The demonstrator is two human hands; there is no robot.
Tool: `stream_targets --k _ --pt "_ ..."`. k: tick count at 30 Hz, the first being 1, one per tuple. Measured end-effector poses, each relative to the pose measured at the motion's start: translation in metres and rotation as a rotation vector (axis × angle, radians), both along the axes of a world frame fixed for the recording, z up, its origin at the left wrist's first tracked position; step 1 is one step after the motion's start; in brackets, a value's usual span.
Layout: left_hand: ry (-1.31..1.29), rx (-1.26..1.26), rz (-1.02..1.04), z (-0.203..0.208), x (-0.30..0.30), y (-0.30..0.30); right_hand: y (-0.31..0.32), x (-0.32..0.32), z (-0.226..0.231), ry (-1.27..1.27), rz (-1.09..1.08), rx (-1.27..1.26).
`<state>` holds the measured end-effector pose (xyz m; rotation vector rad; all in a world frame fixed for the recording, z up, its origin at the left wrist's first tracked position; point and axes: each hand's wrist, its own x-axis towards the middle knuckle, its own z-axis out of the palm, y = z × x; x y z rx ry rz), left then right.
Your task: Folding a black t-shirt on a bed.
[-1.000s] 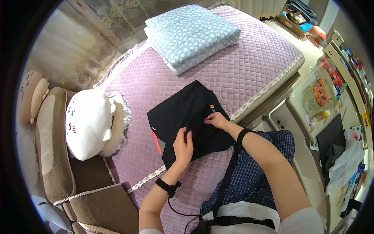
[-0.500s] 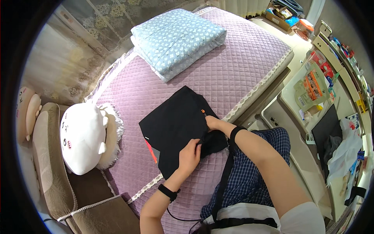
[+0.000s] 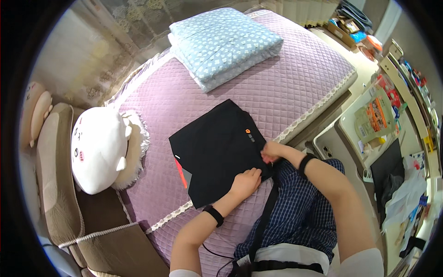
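A black garment (image 3: 214,147) with a small orange-and-white mark lies spread on the quilted lilac bedspread (image 3: 152,134). A strip of red and grey shows at its left side. My left hand (image 3: 247,182) rests on the garment's near right corner, its fingers bent around the cloth edge. Just beyond it, my right hand (image 3: 273,151) pinches the right edge of the garment, close to my knee. The fingertips of both hands are partly hidden by the cloth. Each wrist wears a black band.
A folded light-blue floral quilt (image 3: 226,48) lies at the far side of the bed. At left, a white plush toy (image 3: 99,150) leans by a brown cushioned seat (image 3: 57,171). A cluttered white desk (image 3: 350,124) with bags stands at right.
The garment's right part, bunched before, now lies flatter, with its printed mark uncovered. Both hands have shifted right along it, and the view has turned slightly.
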<state>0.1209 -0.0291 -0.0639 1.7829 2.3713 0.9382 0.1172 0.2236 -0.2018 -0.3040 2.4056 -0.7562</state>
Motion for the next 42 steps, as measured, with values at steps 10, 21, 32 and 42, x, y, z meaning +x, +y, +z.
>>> stream_targets --k 10,21,32,42 --pt "0.027 -0.128 0.137 -0.006 -0.009 -0.044 -0.112 0.020 0.082 -0.262 -0.641 -0.485" --pt "0.054 -0.138 0.078 -0.019 -0.005 -0.051 -0.115 0.013 0.093 -0.101 -0.779 -0.508" --pt "0.074 -0.304 0.147 -0.027 -0.007 -0.032 -0.091 -0.124 0.091 0.317 -0.811 -0.163" --pt "-0.016 -0.398 0.198 -0.032 -0.006 -0.034 -0.101 -0.212 0.086 0.708 -0.736 0.026"
